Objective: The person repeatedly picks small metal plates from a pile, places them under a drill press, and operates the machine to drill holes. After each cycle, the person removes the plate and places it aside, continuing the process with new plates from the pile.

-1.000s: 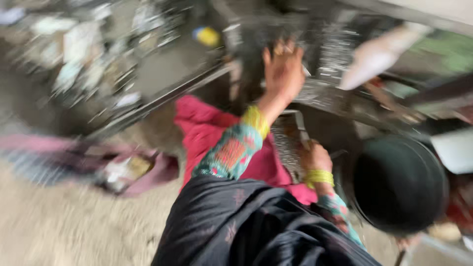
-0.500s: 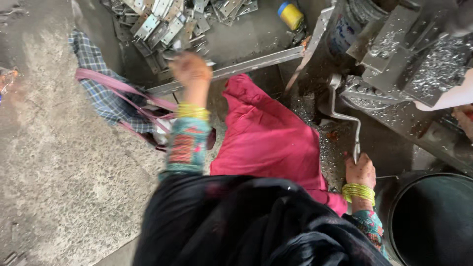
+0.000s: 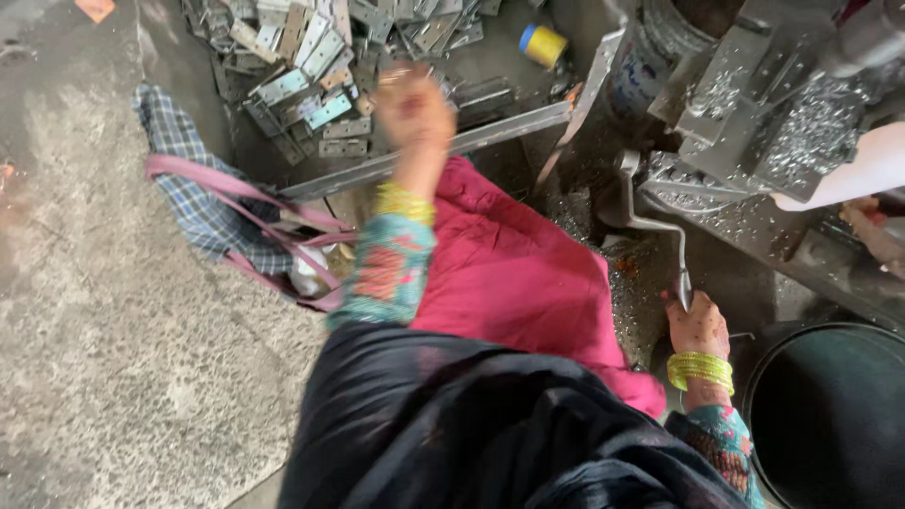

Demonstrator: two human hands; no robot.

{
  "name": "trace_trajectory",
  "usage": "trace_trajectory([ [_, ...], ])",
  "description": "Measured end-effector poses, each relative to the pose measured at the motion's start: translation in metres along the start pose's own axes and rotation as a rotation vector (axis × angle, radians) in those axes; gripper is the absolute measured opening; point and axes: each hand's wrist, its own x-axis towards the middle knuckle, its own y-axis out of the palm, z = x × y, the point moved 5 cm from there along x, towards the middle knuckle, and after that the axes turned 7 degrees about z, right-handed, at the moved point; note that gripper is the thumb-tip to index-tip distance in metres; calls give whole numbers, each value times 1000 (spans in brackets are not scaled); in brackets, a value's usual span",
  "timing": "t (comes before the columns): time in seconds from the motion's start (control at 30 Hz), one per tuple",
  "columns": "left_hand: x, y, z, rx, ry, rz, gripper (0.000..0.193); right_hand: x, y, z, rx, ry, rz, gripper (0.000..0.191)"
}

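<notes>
My left hand is stretched forward over a pile of flat metal hinge plates on the floor; it is motion-blurred and its fingers look curled, so whether it holds a plate is unclear. My right hand grips the lower end of a bent metal lever handle that runs up to a grey press machine covered in metal shavings. Yellow bangles circle both wrists. A pink cloth lies over my lap.
A long metal bar lies across the floor in front of the plates. A checked cloth bag with pink straps sits left. A black round tub stands at the lower right. A yellow and blue roll lies at the top.
The view has swung left and steadied. My left hand has moved away from the machine, leftward to over the plate pile. My right hand has stayed on the lever handle.
</notes>
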Motion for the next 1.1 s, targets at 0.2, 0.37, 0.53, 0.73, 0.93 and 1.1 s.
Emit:
trace_trajectory([
  [0.2,14,0,21,-689,148,-81,58,6,-1,0,-40,50,38,49],
  [0.37,34,17,-10,-594,-58,328,24,9,-1,0,-56,15,-5,53],
  [0.53,17,13,-17,-677,91,230,24,6,-5,5,-20,38,34,53],
  [0.73,-36,-57,19,-954,25,-173,44,-4,-34,20,-21,-5,63,52],
  [0.93,-71,-221,-123,-1657,514,173,26,-8,-51,18,38,76,46,53],
  [1.1,-116,-303,-242,-1094,555,-139,33,-17,-47,17,29,-126,-161,54],
])
